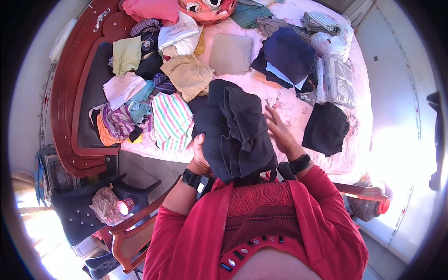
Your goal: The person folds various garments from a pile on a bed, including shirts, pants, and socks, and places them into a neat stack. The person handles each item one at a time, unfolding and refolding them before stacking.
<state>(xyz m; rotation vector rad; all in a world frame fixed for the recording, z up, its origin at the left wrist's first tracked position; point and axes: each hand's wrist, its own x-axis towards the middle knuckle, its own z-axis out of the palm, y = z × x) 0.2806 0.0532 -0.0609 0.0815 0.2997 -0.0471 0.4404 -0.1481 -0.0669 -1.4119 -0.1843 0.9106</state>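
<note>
A folded black cloth garment (241, 133) is held up in front of my chest, with loose folds bunched on its top face. My left hand (201, 155) grips its left edge, the thumb showing and the other fingers hidden beneath. By the right edge is my right hand (280, 131), its fingers spread; whether the fingertips touch the cloth is hard to tell. Just beyond lie a tan folded garment (189, 75) and a striped white, pink and green cloth (172, 120). Another folded black garment (325, 129) rests on the bed to the right.
Piles of clothes cover much of the bed, whose floral pink sheet (290, 108) shows between them. A dark blue folded stack (288, 52) lies at the back right. The red headboard (66, 101) stands left. A wooden chair (136, 238) is near my left elbow.
</note>
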